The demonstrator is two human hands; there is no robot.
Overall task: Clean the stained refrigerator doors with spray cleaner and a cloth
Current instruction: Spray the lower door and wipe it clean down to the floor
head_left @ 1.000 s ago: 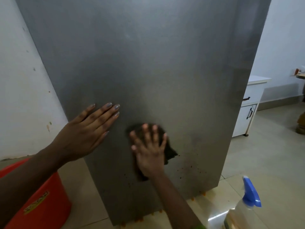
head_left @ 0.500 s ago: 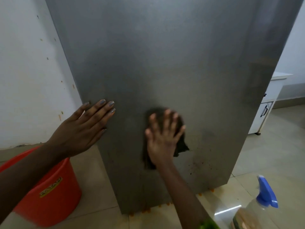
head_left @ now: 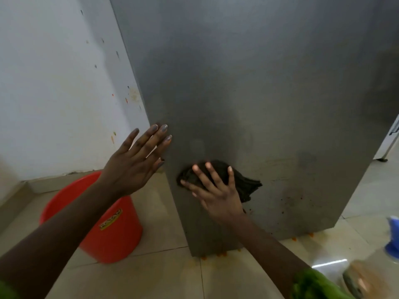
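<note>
The grey steel refrigerator door fills the upper middle of the view. Dark and orange specks dot its lower right part. My right hand presses a dark cloth flat against the lower door, fingers spread and straight. My left hand lies flat with straight fingers at the door's left edge, fingertips touching the metal. The spray bottle, with a blue trigger head, stands at the far right bottom, blurred and partly cut off.
A red plastic bucket stands on the tiled floor left of the fridge, below my left arm. The white wall at left carries small orange spots. Orange bits lie on the floor along the fridge's base. A white cabinet shows at the right edge.
My view has swung left, so the fridge sits further right in frame. My right hand has slid the cloth leftward across the lower door. My left hand stays flat at the door's left edge.
</note>
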